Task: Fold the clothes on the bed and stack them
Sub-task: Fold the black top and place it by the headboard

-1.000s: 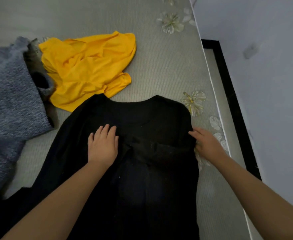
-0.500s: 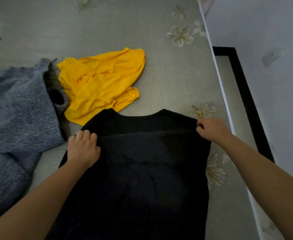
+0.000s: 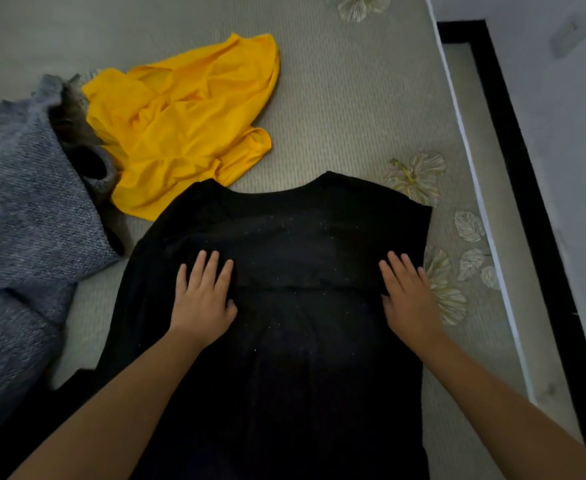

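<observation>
Matt black cloth garment (image 3: pixel 284 244), smooth yellow fabric top (image 3: pixel 184 123), coarse grey knit (image 3: pixel 24 209), ribbed woven bedcover (image 3: pixel 347 109)

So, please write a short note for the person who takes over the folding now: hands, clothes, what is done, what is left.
Left hand and right hand: both flat, fingers straight, pressing on the black garment.
Black garment: spread on the bed, neckline away from you, a fold line across between the hands.
Yellow garment: crumpled, beyond it to the left.
Grey knit: heaped at the left edge.
Done: black one laid out, folding begun.
Left: finish it, fold the other two, stack all.
</observation>
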Available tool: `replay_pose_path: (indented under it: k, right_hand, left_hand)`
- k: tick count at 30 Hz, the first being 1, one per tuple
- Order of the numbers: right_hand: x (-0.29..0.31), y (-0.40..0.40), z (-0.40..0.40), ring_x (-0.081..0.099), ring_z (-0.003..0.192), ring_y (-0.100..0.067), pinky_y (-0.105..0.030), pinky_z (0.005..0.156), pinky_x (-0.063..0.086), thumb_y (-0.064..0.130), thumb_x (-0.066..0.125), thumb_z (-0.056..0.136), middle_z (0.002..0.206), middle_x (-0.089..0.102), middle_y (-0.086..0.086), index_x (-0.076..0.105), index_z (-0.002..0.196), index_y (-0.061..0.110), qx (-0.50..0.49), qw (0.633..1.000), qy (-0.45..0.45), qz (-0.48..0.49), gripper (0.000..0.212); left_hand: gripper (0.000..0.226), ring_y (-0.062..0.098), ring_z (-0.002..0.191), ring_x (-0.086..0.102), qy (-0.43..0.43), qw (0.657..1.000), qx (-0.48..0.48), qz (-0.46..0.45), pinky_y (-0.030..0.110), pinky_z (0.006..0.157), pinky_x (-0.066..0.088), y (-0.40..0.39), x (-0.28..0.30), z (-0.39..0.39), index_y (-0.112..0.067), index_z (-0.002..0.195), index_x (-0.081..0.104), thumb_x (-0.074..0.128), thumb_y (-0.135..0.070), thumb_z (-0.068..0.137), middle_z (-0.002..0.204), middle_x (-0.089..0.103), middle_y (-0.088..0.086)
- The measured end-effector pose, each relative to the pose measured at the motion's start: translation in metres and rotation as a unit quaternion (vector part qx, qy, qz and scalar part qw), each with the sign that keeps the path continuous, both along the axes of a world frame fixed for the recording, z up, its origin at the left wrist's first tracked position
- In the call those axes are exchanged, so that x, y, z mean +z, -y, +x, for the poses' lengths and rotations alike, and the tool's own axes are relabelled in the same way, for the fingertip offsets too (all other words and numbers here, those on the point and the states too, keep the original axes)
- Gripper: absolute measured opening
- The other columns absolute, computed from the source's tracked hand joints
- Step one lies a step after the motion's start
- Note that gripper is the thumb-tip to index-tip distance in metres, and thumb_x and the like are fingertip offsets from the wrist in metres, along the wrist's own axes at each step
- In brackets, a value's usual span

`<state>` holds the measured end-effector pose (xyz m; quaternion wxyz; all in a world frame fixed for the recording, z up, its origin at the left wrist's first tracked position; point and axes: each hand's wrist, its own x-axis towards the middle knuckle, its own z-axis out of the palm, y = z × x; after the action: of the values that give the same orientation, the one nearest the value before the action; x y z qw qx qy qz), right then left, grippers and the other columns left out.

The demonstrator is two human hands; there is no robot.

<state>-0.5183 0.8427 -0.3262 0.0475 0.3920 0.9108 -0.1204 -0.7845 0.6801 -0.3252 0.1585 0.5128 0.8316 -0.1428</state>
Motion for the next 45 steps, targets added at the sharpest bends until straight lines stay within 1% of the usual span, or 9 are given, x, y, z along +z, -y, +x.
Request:
replay_pose_path:
  k: [7,12,17,21,23,29,33,37,45]
  right_hand:
    - [0.004,-0.005,0.038,0.004,0.142,-0.024,-0.023,0.111,0.011,-0.019,0.043,0.079,0.154,0.003,-0.012,0.008,0.144,0.005,0.007,0.994,0.057,-0.097,0.078]
    - [0.02,-0.006,0.044,0.035,0.128,-0.045,-0.048,0.102,0.033,-0.027,0.059,0.062,0.141,0.032,-0.029,0.035,0.133,-0.008,0.007,0.997,0.065,-0.048,0.078]
    - [0.02,0.003,0.047,-0.008,0.142,-0.025,-0.037,0.114,-0.005,0.013,0.03,0.095,0.153,-0.01,-0.009,-0.003,0.145,0.013,0.038,0.983,0.179,-0.023,0.061]
    - [0.023,0.001,0.046,0.036,0.129,-0.041,-0.049,0.106,0.025,0.01,0.068,0.078,0.141,0.036,-0.023,0.041,0.133,-0.001,0.052,0.991,0.121,-0.009,0.063]
    - [0.021,0.001,0.05,0.055,0.111,-0.04,-0.043,0.107,0.028,0.009,0.069,0.071,0.12,0.057,-0.025,0.059,0.114,-0.005,0.106,0.988,0.101,0.043,0.046]
    - [0.036,0.007,0.036,0.043,0.127,-0.034,-0.032,0.112,-0.007,0.03,0.027,0.078,0.136,0.045,-0.021,0.053,0.124,0.001,0.117,0.97,0.205,0.051,0.061]
    - [0.036,0.013,0.012,0.037,0.129,-0.041,-0.056,0.104,0.025,0.021,0.038,0.083,0.135,0.045,-0.024,0.055,0.121,-0.004,0.033,0.995,0.098,-0.009,0.048]
    - [0.033,-0.008,-0.015,0.033,0.13,-0.038,-0.045,0.107,0.026,0.008,0.053,0.089,0.137,0.04,-0.027,0.048,0.125,-0.007,-0.177,0.982,-0.038,-0.057,0.04]
    - [0.019,-0.061,-0.035,0.036,0.121,-0.041,-0.047,0.1,0.032,0.021,0.048,0.093,0.131,0.037,-0.031,0.024,0.142,0.007,-0.356,0.931,-0.039,-0.063,0.057]
  left_hand:
    - [0.079,0.025,0.142,-0.005,0.074,0.996,0.01,0.042,0.035,0.113,0.001,0.01,0.007,-0.018,-0.017,0.146,0.015,0.055,-0.015,0.079,0.155,0.006,0.009]
    - [0.064,0.023,0.142,0.008,0.027,0.997,0.001,0.069,0.036,0.108,0.021,0.013,0.013,-0.028,-0.016,0.146,0.018,0.044,-0.007,0.088,0.154,0.012,0.008]
    - [0.052,0.033,0.137,0.026,0.08,0.992,-0.009,0.102,0.047,0.106,0.029,0.011,0.017,-0.039,-0.008,0.131,0.048,0.048,0.009,0.081,0.145,0.034,0.015]
    - [0.056,0.054,0.111,0.049,0.055,0.97,-0.192,0.137,0.063,0.087,0.039,0.018,0.025,-0.053,-0.003,0.108,0.067,0.052,0.02,0.06,0.12,0.057,0.027]
    - [0.065,0.041,0.136,0.022,0.052,0.973,-0.225,0.009,0.051,0.109,0.019,0.029,0.026,-0.061,-0.019,0.136,0.043,0.043,0.008,0.078,0.148,0.029,0.012]
    - [0.075,0.021,0.141,-0.017,0.082,0.976,-0.131,-0.151,0.041,0.113,-0.008,0.032,0.023,-0.06,-0.036,0.145,0.003,0.041,-0.013,0.085,0.154,-0.012,-0.008]
    - [0.054,0.023,0.142,0.008,0.186,0.982,-0.012,0.022,0.038,0.114,0.005,0.026,0.033,-0.055,-0.018,0.132,0.048,0.051,-0.004,0.079,0.15,0.028,0.003]
    - [0.038,0.052,0.121,0.039,0.07,0.967,0.11,0.22,0.056,0.104,0.029,0.022,0.029,-0.061,0.012,0.116,0.056,0.055,0.001,0.08,0.123,0.049,0.036]
    - [0.059,0.039,0.131,0.028,-0.017,0.967,0.234,0.102,0.052,0.106,0.015,-0.028,0.008,-0.078,-0.011,0.145,0.019,0.039,-0.035,0.096,0.141,0.032,0.026]
